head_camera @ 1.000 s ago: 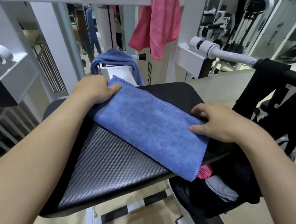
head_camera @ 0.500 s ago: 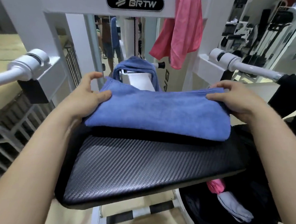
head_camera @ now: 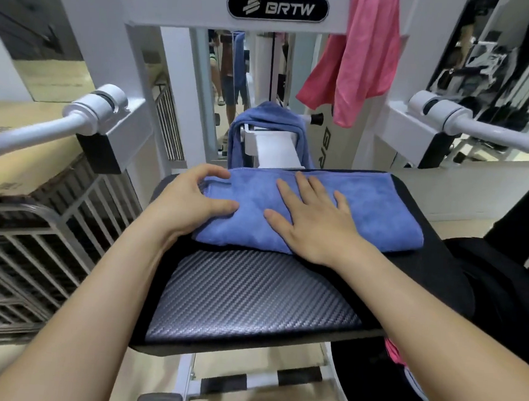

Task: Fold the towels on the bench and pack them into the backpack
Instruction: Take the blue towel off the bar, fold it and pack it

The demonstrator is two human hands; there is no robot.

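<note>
The blue towel lies folded across the bench pad. The left hand curls round its left end; the right hand lies flat on it. It seems soft, light and limp: better to support both ends.

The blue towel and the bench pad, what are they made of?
The blue towel looks like soft microfibre cloth, matte and fuzzy, with a stitched hem. The bench pad is probably vinyl or fake leather over padding, with a slightly shiny woven carbon-fibre pattern; I can't tell for sure.
</note>
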